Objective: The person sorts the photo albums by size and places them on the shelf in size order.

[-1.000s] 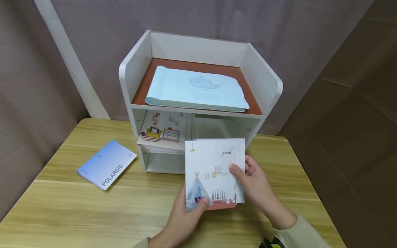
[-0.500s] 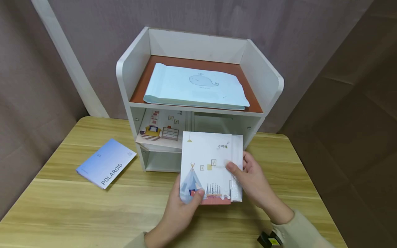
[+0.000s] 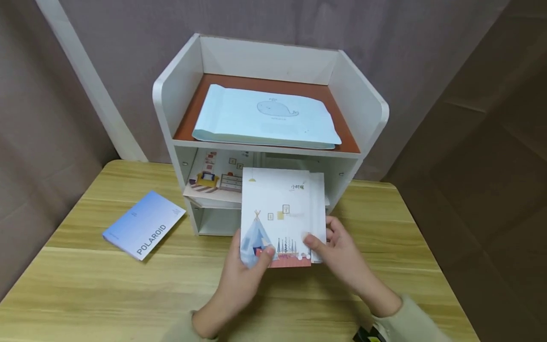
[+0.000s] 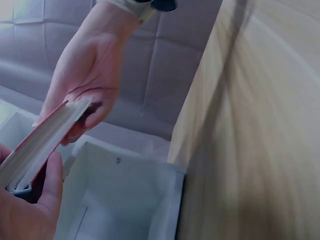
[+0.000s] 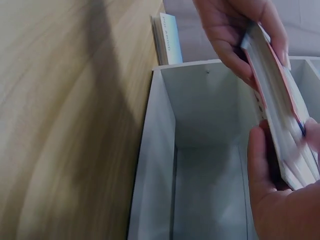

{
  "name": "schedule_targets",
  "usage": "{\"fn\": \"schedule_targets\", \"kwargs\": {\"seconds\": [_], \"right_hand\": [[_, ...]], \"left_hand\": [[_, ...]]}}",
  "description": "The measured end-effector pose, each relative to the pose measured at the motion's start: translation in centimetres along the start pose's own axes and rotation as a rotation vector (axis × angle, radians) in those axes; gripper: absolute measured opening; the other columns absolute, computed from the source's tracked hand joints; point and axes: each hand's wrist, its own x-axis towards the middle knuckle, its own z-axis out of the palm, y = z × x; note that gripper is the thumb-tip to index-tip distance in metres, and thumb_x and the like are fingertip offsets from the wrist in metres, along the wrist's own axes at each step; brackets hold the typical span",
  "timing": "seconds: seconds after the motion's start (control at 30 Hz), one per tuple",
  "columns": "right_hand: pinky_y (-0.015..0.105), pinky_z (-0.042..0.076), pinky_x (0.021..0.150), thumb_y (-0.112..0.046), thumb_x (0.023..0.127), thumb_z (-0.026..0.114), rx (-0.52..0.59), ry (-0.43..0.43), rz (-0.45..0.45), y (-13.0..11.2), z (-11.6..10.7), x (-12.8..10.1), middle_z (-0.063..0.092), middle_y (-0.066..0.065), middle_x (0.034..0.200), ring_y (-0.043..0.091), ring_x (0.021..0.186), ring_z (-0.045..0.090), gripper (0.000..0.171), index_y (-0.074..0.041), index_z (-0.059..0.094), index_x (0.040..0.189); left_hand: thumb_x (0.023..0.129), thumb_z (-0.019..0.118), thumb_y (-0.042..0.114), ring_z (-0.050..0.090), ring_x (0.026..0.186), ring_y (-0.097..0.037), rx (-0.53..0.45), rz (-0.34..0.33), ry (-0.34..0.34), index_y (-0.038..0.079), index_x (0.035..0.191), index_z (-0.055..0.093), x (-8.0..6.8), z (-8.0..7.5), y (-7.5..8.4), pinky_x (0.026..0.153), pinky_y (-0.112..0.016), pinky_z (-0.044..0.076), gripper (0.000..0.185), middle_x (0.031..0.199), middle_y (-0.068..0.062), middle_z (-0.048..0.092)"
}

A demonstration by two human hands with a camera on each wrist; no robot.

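I am seeing the tent-picture book being held up flat above the desk, right in front of the white shelf unit, its far edge level with the unit's middle opening. My left hand is pinching the book's near left corner, thumb lying on the cover over the tent drawing and fingers curled beneath. My right hand is gripping the near right corner the same way, thumb on top, fingers under. From the left wrist camera the book is showing edge-on with its pink back cover, clamped between both hands over the lower compartment of the unit.

On the unit's top tray a pale blue whale envelope is lying flat. A room-picture book is resting in the middle shelf, left side. A blue POLAROID booklet is lying on the desk to the left, well apart from the hands.
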Motion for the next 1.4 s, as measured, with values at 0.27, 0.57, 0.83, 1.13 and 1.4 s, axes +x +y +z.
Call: {"fn": "schedule_targets", "kwargs": {"seconds": [0.27, 0.57, 0.83, 1.13, 1.4], "right_hand": [[0.046, 0.056, 0.081, -0.003, 0.088, 0.07, 0.126, -0.094, -0.003, 0.7, 0.5, -0.5, 0.06, 0.029, 0.111, 0.039, 0.092, 0.067, 0.057, 0.002, 0.034, 0.131], [0.046, 0.05, 0.091, -0.001, 0.093, 0.063, 0.342, -0.038, 0.001, 0.4, 0.6, -0.3, 0.06, 0.022, 0.12, 0.032, 0.103, 0.064, 0.051, -0.001, 0.031, 0.132], [0.043, 0.051, 0.091, -0.004, 0.097, 0.058, 0.375, -0.016, 0.018, -0.5, -0.1, 0.4, 0.065, 0.016, 0.111, 0.025, 0.097, 0.067, 0.047, -0.002, 0.029, 0.133], [0.04, 0.053, 0.089, -0.011, 0.095, 0.062, 0.391, 0.058, 0.055, -1.2, -0.8, 1.5, 0.067, 0.014, 0.102, 0.024, 0.092, 0.068, 0.049, -0.002, 0.032, 0.132], [0.038, 0.052, 0.09, -0.014, 0.095, 0.063, 0.422, 0.108, 0.113, -0.7, -1.0, 1.9, 0.063, 0.019, 0.108, 0.024, 0.092, 0.068, 0.051, 0.007, 0.033, 0.13]], "left_hand": [[0.092, 0.068, 0.02, 0.061, 0.097, -0.024, 0.009, 0.01, 0.021, 0.021, 0.139, 0.037, 1.4, -0.6, 1.1, 0.082, -0.035, 0.055, 0.056, 0.11, -0.01, 0.06], [0.092, 0.066, 0.009, 0.063, 0.091, -0.024, -0.06, -0.065, -0.018, 0.006, 0.135, 0.037, 2.4, -0.2, 2.7, 0.076, -0.035, 0.058, 0.051, 0.108, -0.016, 0.058], [0.096, 0.055, 0.001, 0.053, 0.122, -0.033, -0.465, -0.224, -0.142, -0.004, 0.137, 0.039, 3.3, -0.1, 3.9, 0.096, -0.04, 0.048, 0.044, 0.134, -0.024, 0.05], [0.097, 0.061, 0.017, 0.058, 0.117, -0.029, -0.427, -0.282, -0.109, -0.01, 0.13, 0.047, 4.7, 0.7, 3.1, 0.096, -0.034, 0.048, 0.045, 0.129, -0.022, 0.056], [0.096, 0.062, 0.028, 0.065, 0.103, -0.03, -0.356, -0.348, -0.079, -0.011, 0.122, 0.053, 5.4, 1.0, 2.1, 0.089, -0.035, 0.052, 0.047, 0.117, -0.023, 0.063]]}}
